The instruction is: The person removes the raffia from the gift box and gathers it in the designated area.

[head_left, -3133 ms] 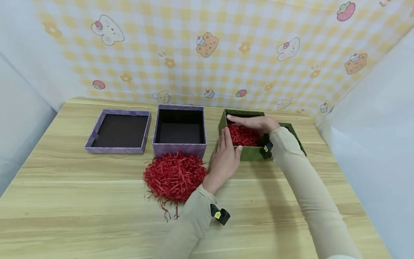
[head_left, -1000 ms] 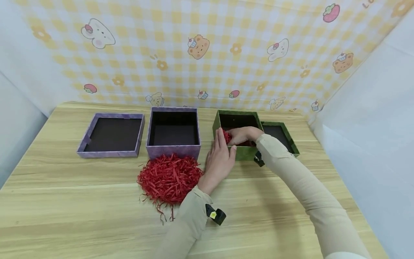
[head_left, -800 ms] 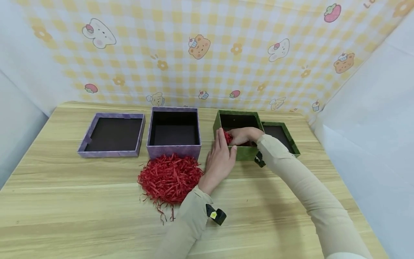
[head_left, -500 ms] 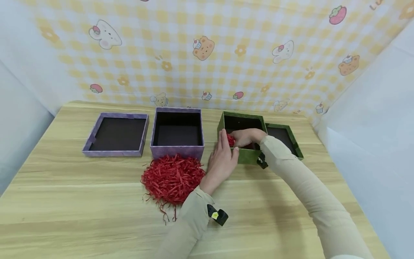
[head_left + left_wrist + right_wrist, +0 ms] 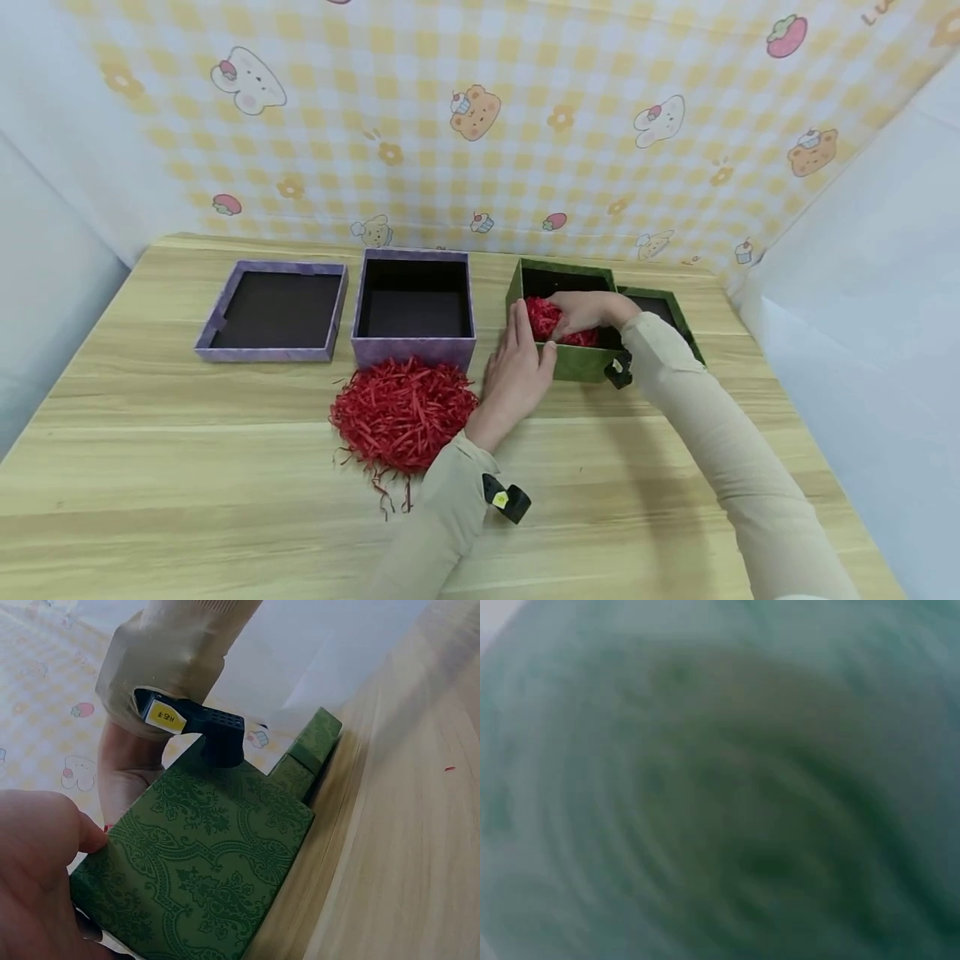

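Observation:
My right hand (image 5: pixel 585 310) is inside the green box (image 5: pixel 581 363), its thumb and fingers around red shredded paper (image 5: pixel 542 317); the fingertips are buried. Outside the box, my left hand (image 5: pixel 517 375) lies at the left front corner. Its fingers run straight along the left wall and its thumb touches the front. In the left wrist view, the left thumb (image 5: pixel 90 834) meets the top edge of the patterned green front. The right wrist view is a green blur showing neither hand nor paper.
A pile of red shredded paper (image 5: pixel 405 412) lies before an open purple box (image 5: pixel 412 348), left of my left forearm. Farther left is an upturned purple lid (image 5: pixel 262 354). The green lid (image 5: pixel 682 325) lies right of the green box. A patterned cloth (image 5: pixel 420 117) hangs behind.
My right hand, flat over the paper at first, went down into the green box toward the left, then rose slightly and shifted right. More paper shows around it. My left hand stays at the corner.

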A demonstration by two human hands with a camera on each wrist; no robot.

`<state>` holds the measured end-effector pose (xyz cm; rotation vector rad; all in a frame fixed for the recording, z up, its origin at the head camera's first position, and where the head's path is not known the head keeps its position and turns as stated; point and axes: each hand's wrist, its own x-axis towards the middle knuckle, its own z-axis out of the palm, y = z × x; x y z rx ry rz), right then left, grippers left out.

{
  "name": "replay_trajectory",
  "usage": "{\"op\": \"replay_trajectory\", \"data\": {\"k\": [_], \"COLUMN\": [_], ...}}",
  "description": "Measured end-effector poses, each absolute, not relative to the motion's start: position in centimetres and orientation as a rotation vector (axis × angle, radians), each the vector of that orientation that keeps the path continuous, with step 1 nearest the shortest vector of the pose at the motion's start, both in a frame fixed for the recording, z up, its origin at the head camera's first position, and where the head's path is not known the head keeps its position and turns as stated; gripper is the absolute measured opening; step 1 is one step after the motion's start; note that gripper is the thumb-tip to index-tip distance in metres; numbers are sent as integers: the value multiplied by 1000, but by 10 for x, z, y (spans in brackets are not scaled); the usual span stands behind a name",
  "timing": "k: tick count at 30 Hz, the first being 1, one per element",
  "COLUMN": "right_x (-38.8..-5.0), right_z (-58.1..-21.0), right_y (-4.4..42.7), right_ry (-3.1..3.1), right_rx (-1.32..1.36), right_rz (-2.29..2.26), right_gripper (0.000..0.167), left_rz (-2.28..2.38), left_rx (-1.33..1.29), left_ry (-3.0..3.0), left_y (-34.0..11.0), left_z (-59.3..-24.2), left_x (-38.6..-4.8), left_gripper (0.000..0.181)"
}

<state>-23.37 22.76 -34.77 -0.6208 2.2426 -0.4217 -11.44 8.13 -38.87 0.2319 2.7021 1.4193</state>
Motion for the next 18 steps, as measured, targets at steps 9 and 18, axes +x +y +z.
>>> {"op": "replay_trajectory", "data": {"k": [9, 18], "right_x": [-229, -220], "right_z": [-317, -290], "right_y": [245, 254], "right_ry": [2317, 2350], "right_rx": [-468, -538], "right_rz": [-537, -596], "right_gripper": [81, 83], "left_rz": [1427, 1510], "left_rx": [163, 330], "left_ry": [2675, 2744], "left_y": [84, 72], "left_z": [-372, -336], "left_x": [-104, -85], "left_gripper": [71, 67]}}
